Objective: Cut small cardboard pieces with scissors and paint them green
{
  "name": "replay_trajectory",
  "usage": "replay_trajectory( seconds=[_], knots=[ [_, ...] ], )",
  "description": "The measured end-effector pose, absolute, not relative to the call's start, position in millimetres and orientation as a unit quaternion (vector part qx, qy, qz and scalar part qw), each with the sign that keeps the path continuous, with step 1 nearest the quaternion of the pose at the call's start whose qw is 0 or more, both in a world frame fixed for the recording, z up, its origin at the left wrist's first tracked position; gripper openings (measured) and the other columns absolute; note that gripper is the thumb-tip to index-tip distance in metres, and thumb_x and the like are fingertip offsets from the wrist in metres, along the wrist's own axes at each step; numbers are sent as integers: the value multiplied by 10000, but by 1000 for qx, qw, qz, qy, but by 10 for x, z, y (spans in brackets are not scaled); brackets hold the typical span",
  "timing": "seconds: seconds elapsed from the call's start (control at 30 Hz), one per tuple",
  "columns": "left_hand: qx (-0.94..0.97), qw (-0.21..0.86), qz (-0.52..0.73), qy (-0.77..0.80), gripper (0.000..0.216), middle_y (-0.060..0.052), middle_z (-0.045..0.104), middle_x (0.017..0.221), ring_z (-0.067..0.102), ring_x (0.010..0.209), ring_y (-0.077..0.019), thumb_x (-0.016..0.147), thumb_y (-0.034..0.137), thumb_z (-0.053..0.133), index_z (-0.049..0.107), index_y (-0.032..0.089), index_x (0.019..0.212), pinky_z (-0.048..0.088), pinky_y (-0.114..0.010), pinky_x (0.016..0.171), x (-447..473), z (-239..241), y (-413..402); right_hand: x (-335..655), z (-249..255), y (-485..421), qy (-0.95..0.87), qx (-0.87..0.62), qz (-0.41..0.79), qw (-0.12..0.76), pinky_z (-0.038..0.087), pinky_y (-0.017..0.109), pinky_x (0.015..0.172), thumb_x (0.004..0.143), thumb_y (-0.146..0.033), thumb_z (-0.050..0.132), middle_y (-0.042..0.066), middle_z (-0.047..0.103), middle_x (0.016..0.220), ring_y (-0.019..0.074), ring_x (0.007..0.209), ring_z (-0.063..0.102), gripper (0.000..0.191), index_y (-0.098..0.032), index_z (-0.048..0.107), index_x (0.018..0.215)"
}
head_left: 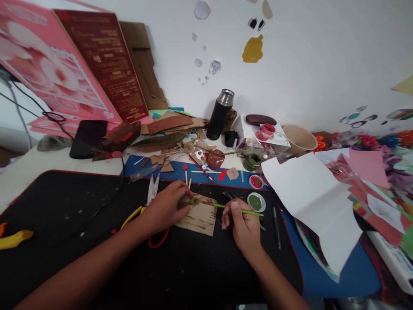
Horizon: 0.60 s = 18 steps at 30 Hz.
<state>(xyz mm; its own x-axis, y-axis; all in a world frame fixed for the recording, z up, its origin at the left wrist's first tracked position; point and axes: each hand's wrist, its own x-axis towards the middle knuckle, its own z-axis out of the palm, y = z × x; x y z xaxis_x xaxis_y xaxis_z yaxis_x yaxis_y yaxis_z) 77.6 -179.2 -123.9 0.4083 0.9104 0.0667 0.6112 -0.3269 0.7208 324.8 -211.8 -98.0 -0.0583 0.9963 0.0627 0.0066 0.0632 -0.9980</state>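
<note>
My right hand (247, 226) is closed round a thin green-handled paintbrush (253, 212), its tip pointing left over a brown cardboard piece (201, 220) streaked with dark red paint. At the cardboard's upper left, my left hand (169, 206) pinches a small greenish piece (194, 201); its exact shape is partly hidden by the fingers. The brush tip is close to this piece, though I cannot tell whether they touch. Scissors (152, 189) with light blades lie by my left wrist, partly under it. Beyond my right hand sits a lid of green paint (256, 202).
A lid of red paint (256, 181), a brown paint jar (215, 159) and a green paint jar (252, 162) stand behind. Further back is a black thermos (220, 114). Cardboard scraps (167, 166) clutter the back left; white paper (309, 193) covers the right. A phone (88, 138) lies left.
</note>
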Motion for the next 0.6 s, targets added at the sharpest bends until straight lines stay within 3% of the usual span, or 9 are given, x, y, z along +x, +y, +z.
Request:
replay_trajectory(
  seconds=[0.6],
  knots=[
    [781,315,241,483,187,-64,634,1150,629,1143,-267,868,173,632,654,225,1047,521,-444,1031,794,-1226,-1785,3258,-1011,-2106,-548,-480,473,495,435,238,459,1067,-567,542,-18,572,514,130,432,556,496,-192,634,755]
  ],
)
